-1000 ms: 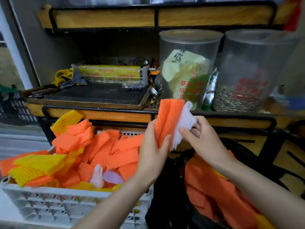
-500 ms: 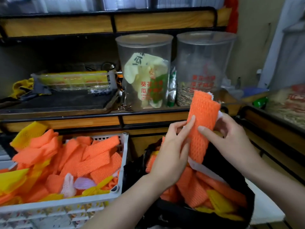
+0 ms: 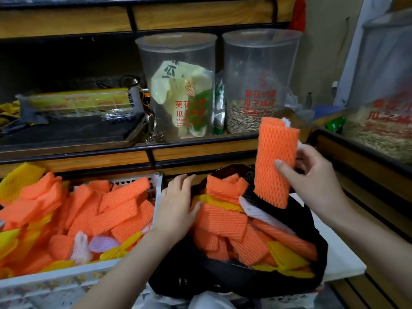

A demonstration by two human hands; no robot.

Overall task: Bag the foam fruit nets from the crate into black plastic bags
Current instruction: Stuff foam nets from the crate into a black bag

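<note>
A white plastic crate (image 3: pixel 66 278) at the lower left holds several orange, yellow and pale foam fruit nets (image 3: pixel 116 210). To its right an open black plastic bag (image 3: pixel 312 221) is filled with more orange, yellow and white nets (image 3: pixel 223 219). My right hand (image 3: pixel 312 177) holds a small stack of nets (image 3: pixel 273 163) upright over the bag's far side, orange in front and white behind. My left hand (image 3: pixel 178 206) lies with fingers spread on the nets at the bag's left edge, next to the crate.
A wooden shelf with black rails runs behind. On it stand two tall clear plastic tubs (image 3: pixel 178 85), one holding sunflower seeds (image 3: pixel 249 119), and a dark tray with clear boxes (image 3: pixel 78 105). A seed bin (image 3: pixel 379 134) is at the right. A white board (image 3: pixel 341 257) lies under the bag.
My left hand let go of the net stack and dropped onto the nets in the bag. My right hand now holds the stack alone, over the bag. The view swung right.
</note>
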